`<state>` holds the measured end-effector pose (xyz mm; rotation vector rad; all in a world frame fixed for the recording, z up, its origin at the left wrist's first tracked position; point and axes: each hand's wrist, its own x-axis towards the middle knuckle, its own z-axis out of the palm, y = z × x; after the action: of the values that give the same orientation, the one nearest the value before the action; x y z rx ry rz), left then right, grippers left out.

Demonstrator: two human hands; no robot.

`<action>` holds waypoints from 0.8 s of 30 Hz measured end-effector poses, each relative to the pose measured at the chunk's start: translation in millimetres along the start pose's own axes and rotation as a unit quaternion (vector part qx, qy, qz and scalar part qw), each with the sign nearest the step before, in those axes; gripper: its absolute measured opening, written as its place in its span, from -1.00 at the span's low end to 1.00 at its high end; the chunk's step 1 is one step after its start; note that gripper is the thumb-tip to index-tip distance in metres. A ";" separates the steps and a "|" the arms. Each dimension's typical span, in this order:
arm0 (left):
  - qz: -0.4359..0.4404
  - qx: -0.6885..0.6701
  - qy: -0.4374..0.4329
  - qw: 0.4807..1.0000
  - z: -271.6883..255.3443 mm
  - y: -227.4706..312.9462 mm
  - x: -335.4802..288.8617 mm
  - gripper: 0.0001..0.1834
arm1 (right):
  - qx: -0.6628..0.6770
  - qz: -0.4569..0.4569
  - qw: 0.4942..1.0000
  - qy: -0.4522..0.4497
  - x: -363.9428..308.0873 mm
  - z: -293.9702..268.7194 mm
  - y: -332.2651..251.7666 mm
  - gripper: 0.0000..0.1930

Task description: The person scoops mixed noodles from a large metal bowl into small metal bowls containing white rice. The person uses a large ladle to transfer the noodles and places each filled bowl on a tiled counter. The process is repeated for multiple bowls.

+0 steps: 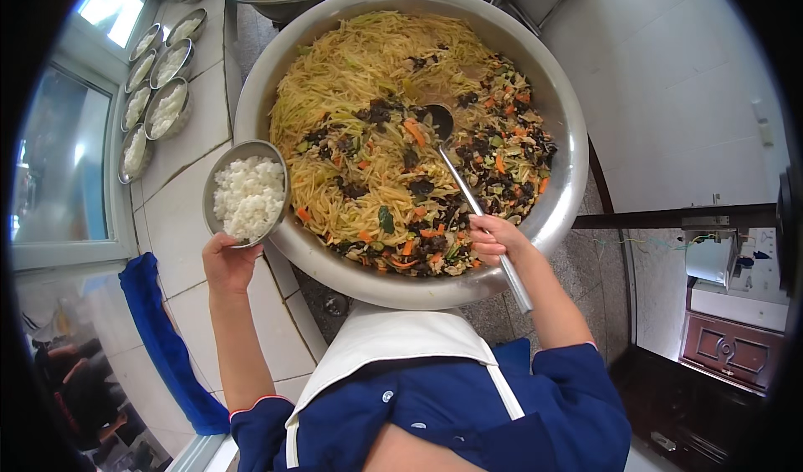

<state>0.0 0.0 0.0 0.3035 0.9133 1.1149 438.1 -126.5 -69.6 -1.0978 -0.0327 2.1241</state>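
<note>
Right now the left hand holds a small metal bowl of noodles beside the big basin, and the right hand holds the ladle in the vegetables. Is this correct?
Not quite. The small metal bowl in the left hand holds white rice, not noodles; the head view shows it. The rest stands: the bowl is beside the big basin, and the right hand holds the ladle in the vegetables.

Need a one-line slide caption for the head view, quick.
Left hand holds a round steel bowl of white rice beside a large steel basin of shredded vegetables; right hand grips a long steel ladle.

Single head-worn fisheye view, looking steeply down, close over a large metal basin (562, 189), edges bending
</note>
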 end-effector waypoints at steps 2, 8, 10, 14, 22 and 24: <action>-0.015 0.007 -0.007 1.000 6.3 -9.0 1.4 -0.48 | 0.149 0.017 0.986 -0.078 -12.9 -8.0 11.0 -0.65; -0.054 0.025 0.004 0.998 36.0 -39.9 11.1 -0.54 | 0.252 -0.040 0.963 -0.092 -40.1 22.9 27.4 -0.63; -0.067 0.030 -0.014 0.997 45.0 -50.9 17.3 -0.54 | 0.202 -0.054 0.977 -0.048 -47.4 34.0 27.9 -0.62; -0.074 0.073 -0.073 0.992 47.1 -78.4 40.3 -0.46 | 0.116 -0.076 0.989 -0.048 -63.4 51.5 29.1 -0.61; -0.042 0.077 -0.017 0.996 84.0 -107.7 60.3 -0.35 | -0.045 -0.067 0.997 -0.021 -83.4 130.4 36.1 -0.83; -0.015 0.043 -0.041 0.998 88.5 -102.4 58.0 -0.36 | -0.144 -0.074 0.987 0.022 -81.6 146.9 40.2 -0.86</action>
<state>140.3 24.1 -37.6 0.4029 0.8921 1.0304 339.0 -163.3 67.1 -1.2659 -0.3989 2.0026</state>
